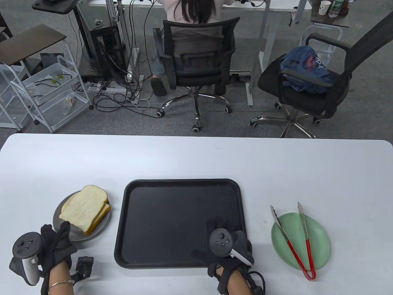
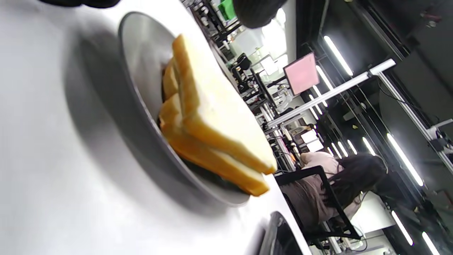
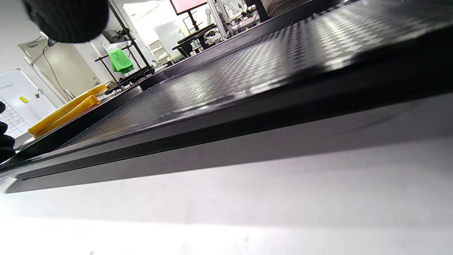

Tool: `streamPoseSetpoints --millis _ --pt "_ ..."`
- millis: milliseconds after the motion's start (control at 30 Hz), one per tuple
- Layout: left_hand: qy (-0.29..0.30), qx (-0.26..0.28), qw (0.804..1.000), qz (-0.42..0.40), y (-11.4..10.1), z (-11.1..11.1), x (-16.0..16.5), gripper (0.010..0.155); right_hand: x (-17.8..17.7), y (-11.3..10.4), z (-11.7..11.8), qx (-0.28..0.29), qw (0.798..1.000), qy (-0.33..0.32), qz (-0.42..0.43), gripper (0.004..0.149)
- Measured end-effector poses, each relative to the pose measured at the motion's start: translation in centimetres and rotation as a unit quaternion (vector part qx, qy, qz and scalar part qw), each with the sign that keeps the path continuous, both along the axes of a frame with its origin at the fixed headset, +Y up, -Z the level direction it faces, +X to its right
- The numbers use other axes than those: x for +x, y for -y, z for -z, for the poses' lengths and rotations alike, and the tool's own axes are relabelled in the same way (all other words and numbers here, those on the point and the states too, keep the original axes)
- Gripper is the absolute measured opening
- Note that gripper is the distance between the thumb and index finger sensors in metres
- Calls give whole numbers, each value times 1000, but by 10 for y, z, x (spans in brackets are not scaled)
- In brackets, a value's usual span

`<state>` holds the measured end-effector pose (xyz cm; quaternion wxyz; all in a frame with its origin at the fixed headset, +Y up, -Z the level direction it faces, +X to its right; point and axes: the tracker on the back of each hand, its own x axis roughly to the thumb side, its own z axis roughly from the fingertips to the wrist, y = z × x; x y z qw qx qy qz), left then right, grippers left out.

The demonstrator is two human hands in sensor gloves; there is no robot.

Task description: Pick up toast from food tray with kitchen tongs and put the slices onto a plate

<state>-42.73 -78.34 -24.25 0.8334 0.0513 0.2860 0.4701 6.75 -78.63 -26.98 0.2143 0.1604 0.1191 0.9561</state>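
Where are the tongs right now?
In the table view, the tongs lie on the green plate, right of the black tray, beyond the right hand.

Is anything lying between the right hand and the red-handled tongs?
Nothing visible. The right hand rests over the black tray's near right corner; the red-handled metal tongs lie on the green plate to its right, only bare white table between.

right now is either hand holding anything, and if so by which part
The left hand touches the near rim of the grey plate under the toast; whether it grips is unclear. The right hand rests on the black tray, holding nothing. The tongs lie untouched.
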Motion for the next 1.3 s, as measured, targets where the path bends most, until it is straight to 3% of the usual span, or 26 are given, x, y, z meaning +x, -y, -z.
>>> streamPoseSetpoints --millis 333,700,1067,1300 --pt "82 30 987 134 -29 6 38 89 -2 0 0 0 1000 -5 0 103" --pt "193 48 945 258 -49 7 95 93 -4 1 -1 0 1000 -10 -4 103" --pt "275 65 899 334 -49 4 137 95 -5 1 -1 0 1000 -9 -6 103" --pt "325 42 881 340 -36 8 157 96 -5 1 -1 -1 1000 -10 -10 103"
